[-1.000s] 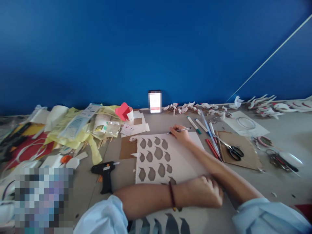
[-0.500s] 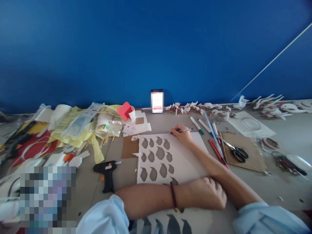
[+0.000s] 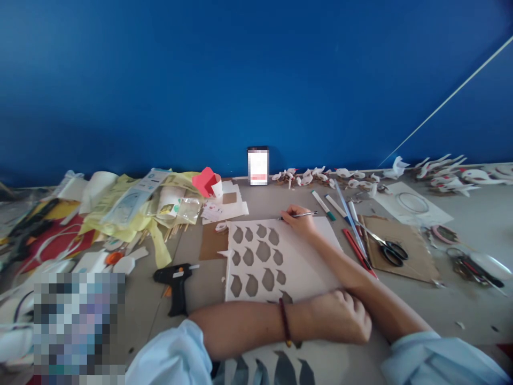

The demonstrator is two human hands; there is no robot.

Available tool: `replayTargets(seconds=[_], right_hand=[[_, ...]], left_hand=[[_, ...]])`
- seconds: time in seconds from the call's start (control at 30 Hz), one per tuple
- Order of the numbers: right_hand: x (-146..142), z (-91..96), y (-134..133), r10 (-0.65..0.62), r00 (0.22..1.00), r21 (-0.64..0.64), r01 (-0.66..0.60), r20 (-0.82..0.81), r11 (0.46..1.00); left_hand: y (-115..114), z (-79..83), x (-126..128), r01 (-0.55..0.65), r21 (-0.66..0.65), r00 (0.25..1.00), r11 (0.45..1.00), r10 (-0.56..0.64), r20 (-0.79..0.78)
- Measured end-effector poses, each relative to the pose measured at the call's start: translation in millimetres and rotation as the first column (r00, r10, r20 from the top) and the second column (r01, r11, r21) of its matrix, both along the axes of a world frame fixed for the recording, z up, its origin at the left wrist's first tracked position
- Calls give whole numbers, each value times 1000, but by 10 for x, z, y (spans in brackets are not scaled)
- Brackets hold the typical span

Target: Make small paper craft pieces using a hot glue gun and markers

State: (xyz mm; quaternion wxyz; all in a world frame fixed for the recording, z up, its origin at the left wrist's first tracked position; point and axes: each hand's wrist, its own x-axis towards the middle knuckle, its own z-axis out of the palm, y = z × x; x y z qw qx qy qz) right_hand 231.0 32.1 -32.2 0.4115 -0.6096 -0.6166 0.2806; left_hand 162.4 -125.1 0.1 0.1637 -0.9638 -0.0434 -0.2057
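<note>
My right hand [image 3: 300, 220] grips a slim pen [image 3: 306, 214] whose tip points left, at the top edge of a white sheet [image 3: 306, 256]. Several angular, leaf-like holes are cut through the sheet's left half, and grey shows through them. Across the sheet's lower part lies my left forearm, with a dark red bead bracelet [image 3: 284, 323] at the wrist. My left hand [image 3: 340, 318] is curled into a fist beside my right forearm; nothing sticks out of it. Below that arm, more white sheet with dark cut-outs [image 3: 285, 369] shows.
A black glue gun [image 3: 176, 286] lies left of the sheet. On the right are markers [image 3: 324, 205], a red cutter [image 3: 358, 250] and black-handled scissors [image 3: 393, 253] on cardboard [image 3: 417, 267]. White paper birds [image 3: 449, 184] line the wall. A phone [image 3: 258, 167] stands upright; packets [image 3: 134, 198] crowd the left.
</note>
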Motion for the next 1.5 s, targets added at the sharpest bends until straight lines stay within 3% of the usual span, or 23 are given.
replayTargets(seconds=[0.37,0.67,0.87,1.2,1.4,1.5], right_hand=[[9,21,-43,-15,1000,10,15,-13,1000],[27,-16,-40,-35,999,27,35,-19,999],[41,6,-64,-61,995,2,61,-73,998],[22,5,-55,-30,999,1,30,-22,1000],[33,-14,-55,-22,1000,14,22,-21,1000],[41,-27,-50,-22,999,22,23,-29,1000]], left_hand=[[8,4,13,3,-22,999,1000,-3,-41],[10,-23,27,-30,26,988,999,25,150],[15,30,12,-14,9,997,1000,14,73],[6,-3,28,-11,-3,1000,1000,11,16],[12,-9,21,-28,38,990,999,23,142],[14,-26,19,-26,31,993,999,22,112]])
